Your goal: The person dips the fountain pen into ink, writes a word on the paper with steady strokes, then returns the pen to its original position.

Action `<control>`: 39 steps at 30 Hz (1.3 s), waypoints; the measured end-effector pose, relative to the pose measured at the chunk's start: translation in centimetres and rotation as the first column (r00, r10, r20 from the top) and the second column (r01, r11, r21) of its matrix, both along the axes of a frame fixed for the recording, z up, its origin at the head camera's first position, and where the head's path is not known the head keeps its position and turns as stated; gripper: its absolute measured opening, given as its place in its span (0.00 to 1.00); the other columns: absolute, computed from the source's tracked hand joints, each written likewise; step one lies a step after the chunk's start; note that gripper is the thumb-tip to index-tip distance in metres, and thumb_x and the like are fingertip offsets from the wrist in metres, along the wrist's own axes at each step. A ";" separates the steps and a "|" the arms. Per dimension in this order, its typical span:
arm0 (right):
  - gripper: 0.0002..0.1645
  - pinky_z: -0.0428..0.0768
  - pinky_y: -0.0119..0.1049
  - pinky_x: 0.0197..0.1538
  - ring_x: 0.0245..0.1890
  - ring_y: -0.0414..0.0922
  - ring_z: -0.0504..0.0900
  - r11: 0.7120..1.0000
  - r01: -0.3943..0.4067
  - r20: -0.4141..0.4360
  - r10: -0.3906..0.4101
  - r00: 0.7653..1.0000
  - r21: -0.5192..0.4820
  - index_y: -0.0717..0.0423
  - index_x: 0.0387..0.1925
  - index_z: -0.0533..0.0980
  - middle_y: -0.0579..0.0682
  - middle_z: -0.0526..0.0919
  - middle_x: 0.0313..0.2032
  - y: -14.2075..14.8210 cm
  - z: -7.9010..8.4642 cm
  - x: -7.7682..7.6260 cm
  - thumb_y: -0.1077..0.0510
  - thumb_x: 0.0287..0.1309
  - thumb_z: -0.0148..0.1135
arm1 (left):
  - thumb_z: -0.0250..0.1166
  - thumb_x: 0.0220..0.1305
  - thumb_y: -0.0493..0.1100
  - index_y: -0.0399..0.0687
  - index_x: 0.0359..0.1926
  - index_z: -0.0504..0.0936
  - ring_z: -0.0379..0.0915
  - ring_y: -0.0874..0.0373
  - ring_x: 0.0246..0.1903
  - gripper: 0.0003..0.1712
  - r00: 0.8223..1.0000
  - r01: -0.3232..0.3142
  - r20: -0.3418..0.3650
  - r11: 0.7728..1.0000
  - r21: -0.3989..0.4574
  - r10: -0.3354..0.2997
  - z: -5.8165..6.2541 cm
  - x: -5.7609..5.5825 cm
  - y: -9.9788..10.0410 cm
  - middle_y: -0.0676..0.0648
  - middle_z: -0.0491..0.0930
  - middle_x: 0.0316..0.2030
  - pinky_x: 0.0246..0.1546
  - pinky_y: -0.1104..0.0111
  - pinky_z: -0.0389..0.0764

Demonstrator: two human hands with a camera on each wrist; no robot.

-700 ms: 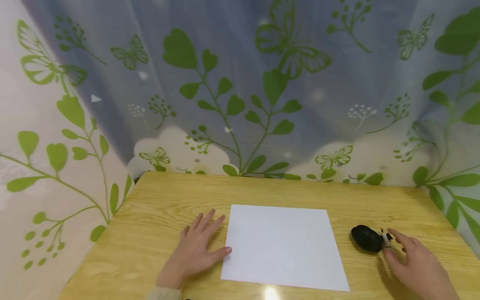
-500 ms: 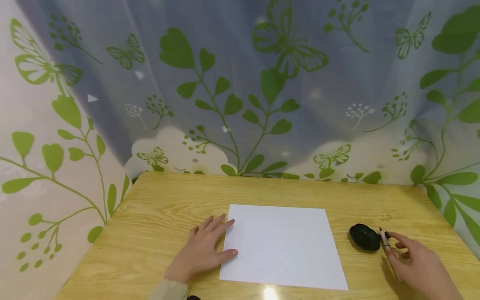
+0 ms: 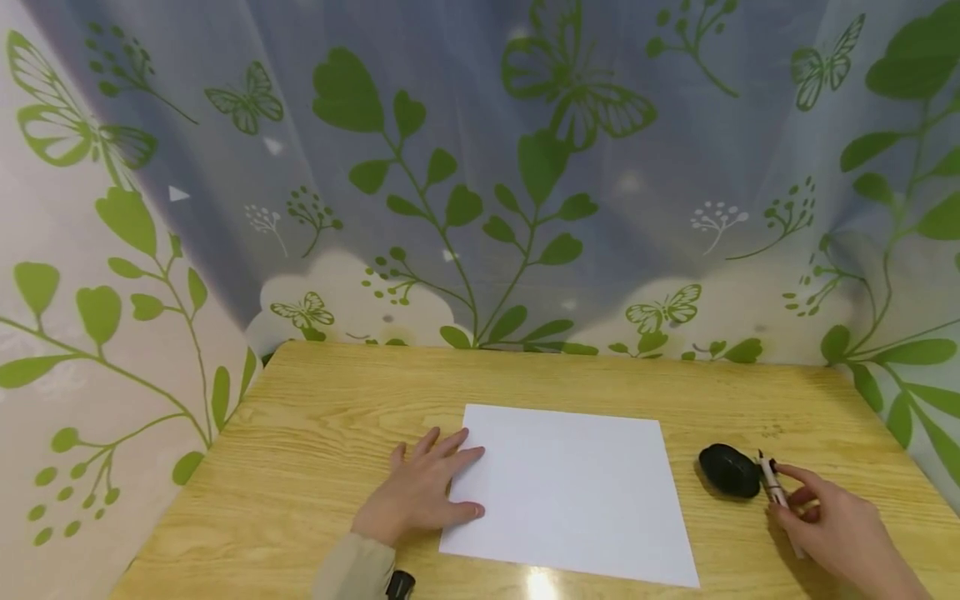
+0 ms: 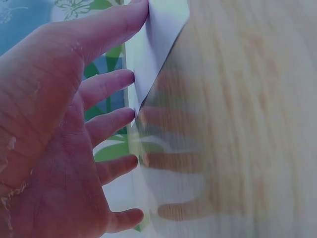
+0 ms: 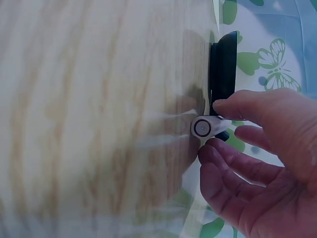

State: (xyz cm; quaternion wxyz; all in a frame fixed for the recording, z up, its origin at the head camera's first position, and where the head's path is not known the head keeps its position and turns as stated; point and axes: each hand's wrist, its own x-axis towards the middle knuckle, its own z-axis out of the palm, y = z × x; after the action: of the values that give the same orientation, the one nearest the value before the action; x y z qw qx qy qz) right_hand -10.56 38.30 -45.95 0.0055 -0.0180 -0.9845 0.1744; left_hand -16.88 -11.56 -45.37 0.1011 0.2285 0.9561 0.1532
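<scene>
A blank white sheet of paper [image 3: 566, 492] lies on the wooden table. My left hand [image 3: 423, 492] is at its left edge with fingers spread, thumb and fingertips over the paper; in the left wrist view the thumb reaches the sheet [image 4: 161, 39]. On the right, my right hand [image 3: 840, 521] has thumb and fingers around a pale pen [image 3: 772, 483] with a dark pointed tip, slanting over the table. In the right wrist view the pen's round end [image 5: 202, 128] shows between thumb and fingertips. A glossy black oval object [image 3: 729, 472] sits just left of the pen tip.
The wooden table [image 3: 360, 392] ends at a blue and white curtain [image 3: 480, 167] with green leaves and butterflies, which closes off the back and sides. A small black piece [image 3: 401, 585] shows at my left wrist. Light glares on the table's front.
My left hand has slid right, farther onto the paper. My right fingers have closed in around the pen, and more of its length shows. The head view has shifted slightly.
</scene>
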 end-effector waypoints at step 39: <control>0.23 0.66 0.28 0.17 0.19 0.23 0.73 0.998 0.007 -0.261 -0.022 0.965 -0.056 0.57 0.53 0.77 0.48 0.83 0.28 -2.3 1.7 1.0 0.61 0.53 0.60 | 0.59 0.54 0.70 0.69 0.70 0.60 0.41 0.40 0.73 0.43 0.999 -0.014 0.053 1.000 0.022 0.013 -0.3 -0.4 0.5 0.53 0.49 0.74 0.59 0.29 0.44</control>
State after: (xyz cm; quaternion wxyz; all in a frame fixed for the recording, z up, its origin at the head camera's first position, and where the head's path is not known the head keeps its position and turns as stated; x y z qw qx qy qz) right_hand -9.52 35.99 -44.26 0.1362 -0.0022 -0.9698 0.2021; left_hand -17.31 -11.10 -45.68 0.1226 0.2188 0.9529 0.1705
